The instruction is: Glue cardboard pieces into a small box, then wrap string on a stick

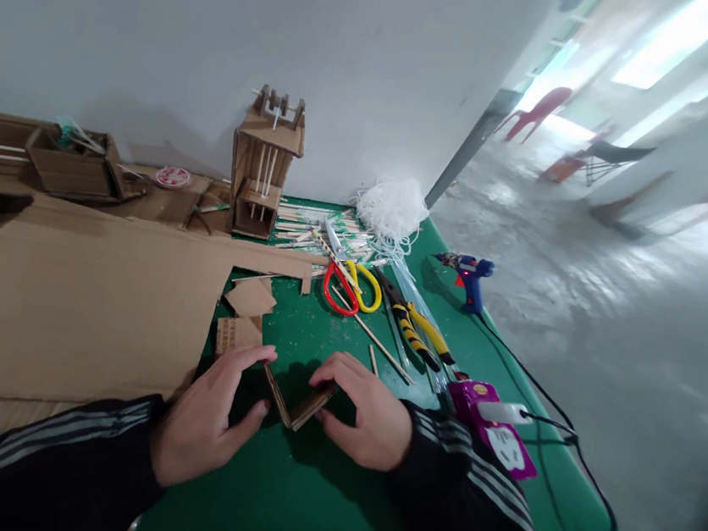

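Note:
Between my hands, above the green table point(296, 489), is a small piece of cardboard point(280, 395) in a V shape, its point toward me. I cannot tell whether it is one folded strip or two joined pieces. My left hand point(215, 416) grips the left leg, index fingertip at its upper end and thumb beside it. The right leg is pinched between the thumb and fingers of my right hand point(366, 416). Just beyond my left hand lie small cut cardboard pieces point(239, 333). Scissors point(351, 287) with red and yellow handles lie past my right hand.
A large cardboard sheet point(87, 303) covers the left side. A cardboard model point(266, 170) stands by the wall, near thin sticks point(297, 229) and tangled white strands point(392, 210). Pliers point(411, 323), a blue glue gun point(468, 279) with its cord, and a purple box point(489, 426) lie right.

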Demonstrator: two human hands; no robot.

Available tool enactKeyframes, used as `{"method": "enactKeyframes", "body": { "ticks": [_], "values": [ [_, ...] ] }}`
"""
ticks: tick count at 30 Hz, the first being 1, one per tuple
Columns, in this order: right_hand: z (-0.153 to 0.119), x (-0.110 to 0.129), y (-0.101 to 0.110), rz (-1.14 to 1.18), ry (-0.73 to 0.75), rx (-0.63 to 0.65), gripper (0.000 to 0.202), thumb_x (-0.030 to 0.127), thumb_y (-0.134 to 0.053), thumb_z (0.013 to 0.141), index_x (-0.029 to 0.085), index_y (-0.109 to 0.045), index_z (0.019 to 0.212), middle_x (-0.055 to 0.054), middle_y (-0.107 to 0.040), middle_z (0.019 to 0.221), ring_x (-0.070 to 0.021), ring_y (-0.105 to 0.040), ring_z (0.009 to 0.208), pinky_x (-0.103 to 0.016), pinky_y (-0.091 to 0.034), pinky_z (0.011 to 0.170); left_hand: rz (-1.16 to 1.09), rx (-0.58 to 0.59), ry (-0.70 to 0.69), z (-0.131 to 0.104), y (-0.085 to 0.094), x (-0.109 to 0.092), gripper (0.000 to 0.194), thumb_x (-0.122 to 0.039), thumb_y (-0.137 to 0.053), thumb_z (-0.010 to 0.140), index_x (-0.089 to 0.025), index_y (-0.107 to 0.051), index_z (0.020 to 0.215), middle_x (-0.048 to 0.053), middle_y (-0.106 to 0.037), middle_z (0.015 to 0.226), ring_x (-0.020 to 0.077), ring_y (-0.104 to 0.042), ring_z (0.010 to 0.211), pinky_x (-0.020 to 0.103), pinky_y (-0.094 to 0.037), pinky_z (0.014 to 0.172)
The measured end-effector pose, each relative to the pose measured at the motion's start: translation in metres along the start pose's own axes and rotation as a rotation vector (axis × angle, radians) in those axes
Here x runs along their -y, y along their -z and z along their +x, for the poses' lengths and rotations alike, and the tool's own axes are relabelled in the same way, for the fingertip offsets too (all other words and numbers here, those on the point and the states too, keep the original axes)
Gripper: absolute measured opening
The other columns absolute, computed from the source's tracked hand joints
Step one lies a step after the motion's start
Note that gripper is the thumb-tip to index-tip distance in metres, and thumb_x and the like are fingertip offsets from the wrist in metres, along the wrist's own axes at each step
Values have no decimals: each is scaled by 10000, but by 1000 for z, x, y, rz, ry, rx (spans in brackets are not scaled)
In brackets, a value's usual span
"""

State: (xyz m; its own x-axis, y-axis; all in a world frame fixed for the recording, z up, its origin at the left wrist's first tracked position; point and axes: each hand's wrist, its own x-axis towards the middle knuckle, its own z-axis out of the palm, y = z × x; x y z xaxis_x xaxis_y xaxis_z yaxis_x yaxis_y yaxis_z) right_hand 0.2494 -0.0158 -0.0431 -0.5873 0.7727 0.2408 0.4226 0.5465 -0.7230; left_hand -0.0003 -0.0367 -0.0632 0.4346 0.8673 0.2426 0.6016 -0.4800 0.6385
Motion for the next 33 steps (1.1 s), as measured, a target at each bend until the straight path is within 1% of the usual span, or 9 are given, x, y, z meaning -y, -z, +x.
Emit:
{"method": "enactKeyframes", "body": {
  "ticks": [4, 8, 18, 22, 27, 33],
  "values": [
    [0, -2, -1, -7, -1, -15, 219, 121, -569, 754, 212, -538, 951, -48, -589, 891, -194, -531, 825, -328, -447, 723, 12, -17, 2, 0, -2, 2, 464, -208, -492, 923, -243, -326, 1354, 89, -535, 1309, 225, -494, 1253, 398, -442, 1055],
    [0, -2, -1, -13, -5, -8, 234, 116, -572, 748, 212, -540, 960, -45, -585, 892, -191, -527, 821, -323, -443, 719, 23, -30, -7, 0, -3, 3, 482, -199, -487, 920, -245, -313, 1367, 82, -552, 1268, 226, -504, 1237, 403, -442, 1053],
    [0, -1, 1, -21, -25, 14, 294, 103, -593, 734, 209, -540, 1004, -56, -588, 939, -201, -539, 868, -332, -462, 751, 40, -27, -9, 0, -4, 3, 468, -206, -484, 927, -246, -320, 1363, 83, -533, 1315, 221, -500, 1255, 407, -443, 1061],
    [0, 0, 0, -29, -23, 11, 298, 102, -592, 729, 212, -543, 1002, -58, -592, 941, -205, -541, 869, -340, -470, 756, 49, -16, -16, 0, -4, 4, 466, -216, -476, 932, -239, -318, 1370, 97, -528, 1328, 239, -508, 1256, 423, -457, 1051],
    [0, 1, 1, -31, -15, 4, 290, 107, -584, 736, 216, -542, 1002, -58, -594, 933, -207, -547, 863, -341, -473, 751, 34, 21, 0, 0, -3, 3, 461, -213, -462, 941, -245, -297, 1370, 108, -509, 1347, 242, -486, 1277, 453, -441, 1066],
    [0, 1, 1, -33, -23, 9, 284, 112, -587, 734, 213, -541, 996, -58, -592, 932, -206, -543, 860, -338, -468, 745, 45, 19, 18, 0, -3, 3, 472, -218, -476, 930, -246, -304, 1369, 100, -505, 1351, 242, -490, 1273, 443, -441, 1067]
  ]
}}
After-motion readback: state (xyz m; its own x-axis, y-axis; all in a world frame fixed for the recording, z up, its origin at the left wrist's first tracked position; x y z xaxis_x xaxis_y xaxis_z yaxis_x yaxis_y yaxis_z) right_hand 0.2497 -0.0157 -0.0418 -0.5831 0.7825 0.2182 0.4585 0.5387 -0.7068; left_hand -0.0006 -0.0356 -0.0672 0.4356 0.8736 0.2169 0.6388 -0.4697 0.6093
